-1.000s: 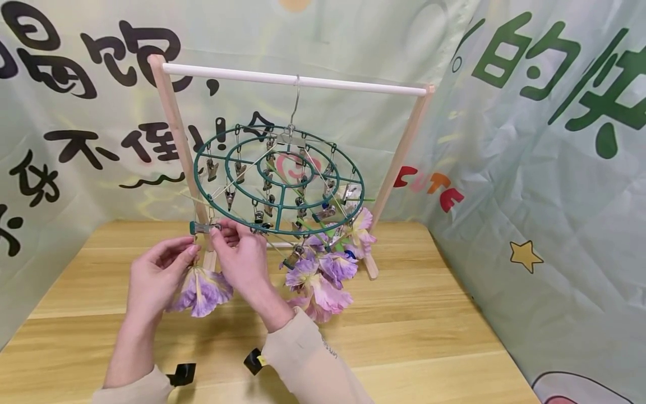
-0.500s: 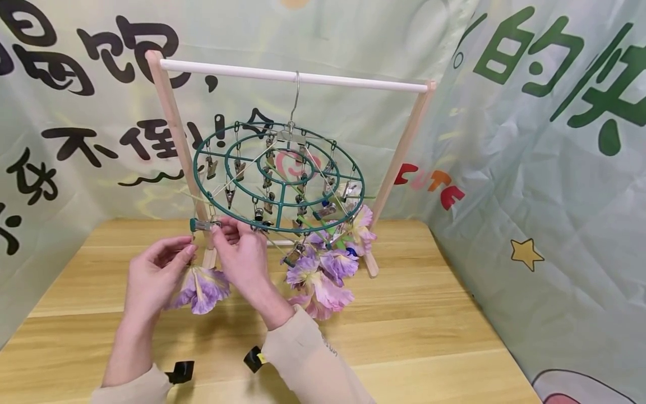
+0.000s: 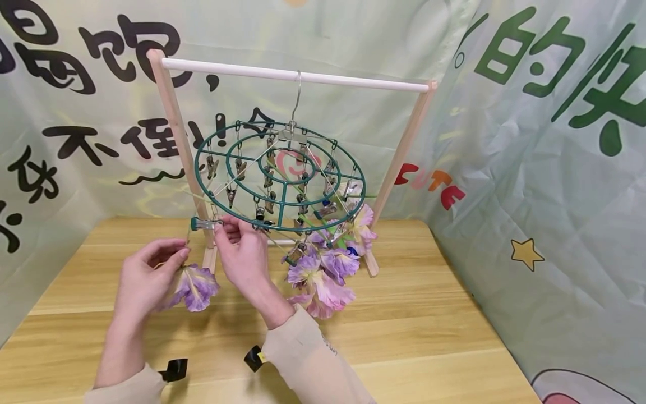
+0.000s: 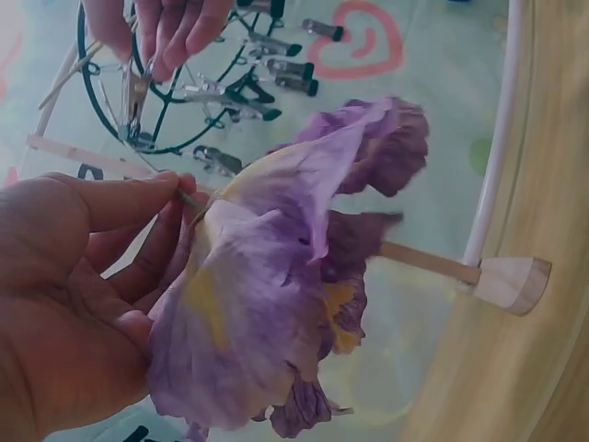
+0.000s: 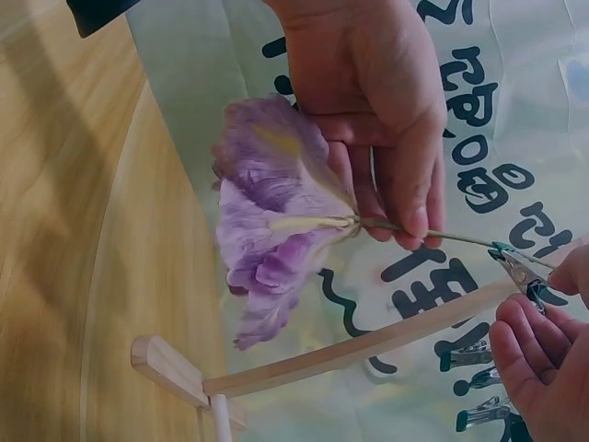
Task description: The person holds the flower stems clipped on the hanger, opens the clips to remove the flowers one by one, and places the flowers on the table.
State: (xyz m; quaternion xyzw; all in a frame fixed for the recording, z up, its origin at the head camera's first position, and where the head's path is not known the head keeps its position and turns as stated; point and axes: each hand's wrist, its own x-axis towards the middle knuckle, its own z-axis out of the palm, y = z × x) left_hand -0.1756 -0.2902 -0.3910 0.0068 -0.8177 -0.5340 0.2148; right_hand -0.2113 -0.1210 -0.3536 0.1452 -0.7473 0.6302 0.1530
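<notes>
Pinching the stem (image 5: 460, 240) of a purple flower (image 3: 197, 289) just above its bloom, the left hand (image 3: 145, 280) has its thumb and fingers narrowly closed, and the ruffled petals hang below them. The right hand (image 3: 244, 252) grips the handle end of a metal clip (image 3: 203, 224) with curled fingers; the clip lies nearly level, pointing left, just beneath the near left edge of a round green rack (image 3: 283, 205). Seen from the right wrist, the clip's green-tipped end meets the stem, which runs on past it; whether it is nipped there I cannot tell.

The rack hangs by a hook (image 3: 298, 95) from a white bar (image 3: 353, 83) set between two wooden posts (image 3: 174, 118), and more clips (image 3: 212, 167) dangle from its rings. Pink and purple flowers (image 3: 325, 286) hang together under its near right side. Light sleeves (image 3: 313, 348) cover the forearms, a black piece (image 3: 176, 369) beside each. Beyond the wood-grained table (image 3: 414, 325) is a pale backdrop (image 3: 504, 179) with dark and green lettering and a yellow star (image 3: 526, 255) on its right part
</notes>
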